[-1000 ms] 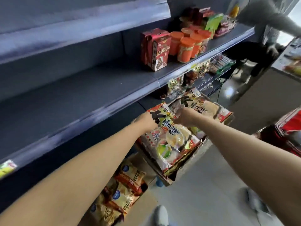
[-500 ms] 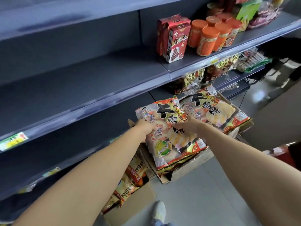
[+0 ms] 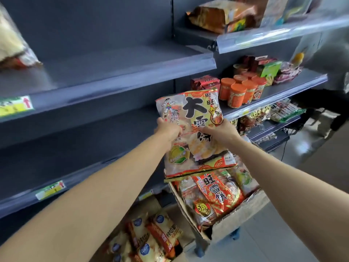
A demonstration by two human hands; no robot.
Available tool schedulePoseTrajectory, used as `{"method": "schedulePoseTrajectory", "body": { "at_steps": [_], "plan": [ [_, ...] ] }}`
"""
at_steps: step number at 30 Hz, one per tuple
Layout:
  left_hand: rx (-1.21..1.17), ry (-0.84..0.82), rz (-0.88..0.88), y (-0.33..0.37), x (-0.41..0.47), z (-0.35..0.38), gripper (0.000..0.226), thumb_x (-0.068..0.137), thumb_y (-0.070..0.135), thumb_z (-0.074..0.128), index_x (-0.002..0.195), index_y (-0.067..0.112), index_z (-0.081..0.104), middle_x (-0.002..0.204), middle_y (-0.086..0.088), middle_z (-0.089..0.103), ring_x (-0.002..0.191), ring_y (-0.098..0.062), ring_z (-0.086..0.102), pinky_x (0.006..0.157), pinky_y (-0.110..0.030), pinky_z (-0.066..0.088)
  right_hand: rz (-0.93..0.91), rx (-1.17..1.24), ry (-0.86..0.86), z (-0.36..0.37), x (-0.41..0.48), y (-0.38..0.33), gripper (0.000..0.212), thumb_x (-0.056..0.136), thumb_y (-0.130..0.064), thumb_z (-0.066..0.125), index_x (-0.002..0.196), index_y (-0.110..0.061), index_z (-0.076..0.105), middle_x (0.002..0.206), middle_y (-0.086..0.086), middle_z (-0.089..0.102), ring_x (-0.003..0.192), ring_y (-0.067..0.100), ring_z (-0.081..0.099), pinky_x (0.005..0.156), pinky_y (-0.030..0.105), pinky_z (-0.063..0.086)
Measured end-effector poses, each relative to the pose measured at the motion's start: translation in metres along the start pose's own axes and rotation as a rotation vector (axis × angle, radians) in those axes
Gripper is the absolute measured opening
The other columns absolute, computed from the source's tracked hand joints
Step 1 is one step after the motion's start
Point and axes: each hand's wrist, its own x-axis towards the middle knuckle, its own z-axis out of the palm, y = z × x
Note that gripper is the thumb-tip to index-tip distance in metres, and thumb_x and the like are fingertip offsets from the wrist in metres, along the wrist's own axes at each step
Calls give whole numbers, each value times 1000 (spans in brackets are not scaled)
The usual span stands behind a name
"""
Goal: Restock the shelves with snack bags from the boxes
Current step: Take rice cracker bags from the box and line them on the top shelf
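Observation:
A large rice cracker bag (image 3: 190,110), yellow and red with big black characters, is held upright in front of the dark grey shelves. My left hand (image 3: 168,130) grips its left edge and my right hand (image 3: 219,132) grips its right side. Below it stands an open cardboard box (image 3: 234,222) with more red and orange rice cracker bags (image 3: 213,195) inside. The bag is level with the middle shelf (image 3: 105,118), which is bare on the left.
A second box (image 3: 149,235) of yellow and orange snack bags sits on the floor at lower centre. Orange jars (image 3: 239,91) and red cartons (image 3: 204,83) fill the shelf to the right. Bags lie on the upper shelf (image 3: 219,16). A person stands at far right (image 3: 328,76).
Both hands have lifted the large bag out of the box and up to shelf height. The view has tilted upward, showing more upper shelves.

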Motion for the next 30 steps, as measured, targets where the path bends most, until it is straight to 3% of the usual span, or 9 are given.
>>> {"method": "schedulePoseTrajectory", "body": {
  "at_steps": [4, 10, 12, 14, 16, 19, 22, 26, 30],
  "plan": [
    [-63, 5, 136, 43, -16, -55, 77, 67, -2, 63, 133, 14, 28, 121, -16, 52, 108, -35, 58, 89, -52, 53, -134, 43, 112, 6, -23, -64, 96, 39, -75, 69, 117, -19, 58, 114, 5, 62, 100, 24, 61, 91, 38, 52],
    [-73, 105, 295, 94, -32, -162, 71, 66, 5, 68, 130, 12, 38, 116, -10, 56, 104, -29, 60, 89, -44, 54, -323, 119, 138, 38, -51, -175, 96, 36, -79, 66, 115, -25, 59, 112, 1, 65, 98, 20, 64, 89, 41, 54],
    [-98, 122, 307, 104, -30, -196, 72, 54, 8, 69, 123, 10, 48, 114, -13, 63, 98, -30, 65, 82, -42, 57, -364, 136, 145, 53, -61, -209, 96, 46, -75, 69, 123, -21, 52, 121, 4, 59, 104, 23, 61, 92, 43, 52],
    [-117, 143, 352, 112, -26, -226, 53, 64, 4, 70, 115, 5, 55, 108, -13, 66, 91, -27, 67, 70, -33, 57, -407, 141, 165, 66, -67, -241, 88, 58, -66, 72, 127, -17, 46, 126, 6, 53, 108, 25, 58, 95, 43, 50],
    [-122, 182, 393, 117, -19, -253, 38, 75, 0, 67, 111, 5, 56, 105, -12, 65, 86, -23, 66, 68, -31, 56, -445, 141, 180, 78, -64, -269, 84, 64, -61, 73, 128, -16, 44, 129, 7, 48, 110, 25, 56, 96, 42, 49],
    [-158, 229, 449, 126, -5, -288, 51, 74, 0, 70, 118, 11, 46, 113, -11, 62, 99, -26, 62, 81, -40, 56, -509, 151, 161, 94, -59, -305, 79, 69, -56, 74, 129, -15, 44, 129, 7, 44, 109, 24, 55, 96, 39, 49],
    [-139, 245, 510, 140, 2, -315, 63, 80, -5, 64, 135, 14, 37, 112, -3, 56, 90, -16, 59, 63, -22, 49, -574, 196, 139, 108, -48, -337, 75, 71, -52, 75, 129, -16, 44, 129, 7, 43, 108, 24, 56, 96, 37, 48],
    [-77, 273, 505, 159, 23, -346, 95, 82, -11, 59, 152, 28, 8, 137, -6, 47, 119, -24, 50, 90, -34, 42, -638, 186, 91, 127, -24, -373, 71, 78, -46, 72, 133, -14, 39, 134, 9, 38, 112, 26, 54, 87, 31, 43],
    [-11, 314, 458, 172, 54, -362, 89, 84, -12, 55, 151, 30, 14, 114, -9, 56, 98, -21, 54, 80, -35, 47, -642, 162, 51, 146, 13, -398, 70, 82, -44, 68, 135, -12, 36, 136, 10, 36, 112, 29, 54, 84, 31, 42]
  ]
}}
